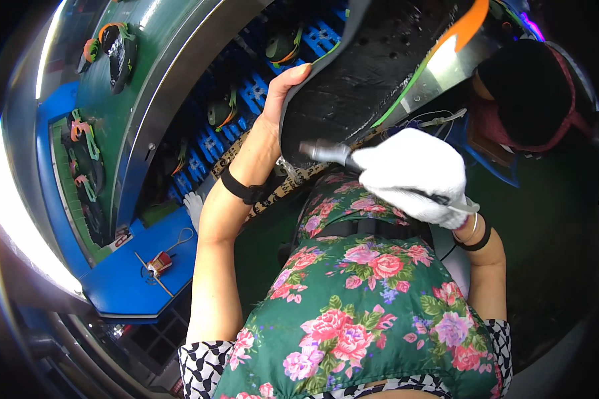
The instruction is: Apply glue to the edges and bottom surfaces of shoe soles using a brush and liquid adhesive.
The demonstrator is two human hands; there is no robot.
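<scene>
My left hand (281, 90) is bare and grips the edge of a large black shoe sole (366, 60) with green and orange trim, holding it up close in front of me. My right hand (416, 174) wears a white glove and is closed around a slim grey metal tool (326, 151). The tool's tip sits against the lower edge of the sole. A black band circles each of my wrists. My green floral apron (366, 306) fills the lower middle of the view.
A green conveyor (140, 86) carries black soles (116, 46) with orange and green trim at left. Blue racks (246, 100) hold more soles. A blue shelf (136, 279) holds a small red tool (158, 265). A person in a dark head covering (532, 93) sits at right.
</scene>
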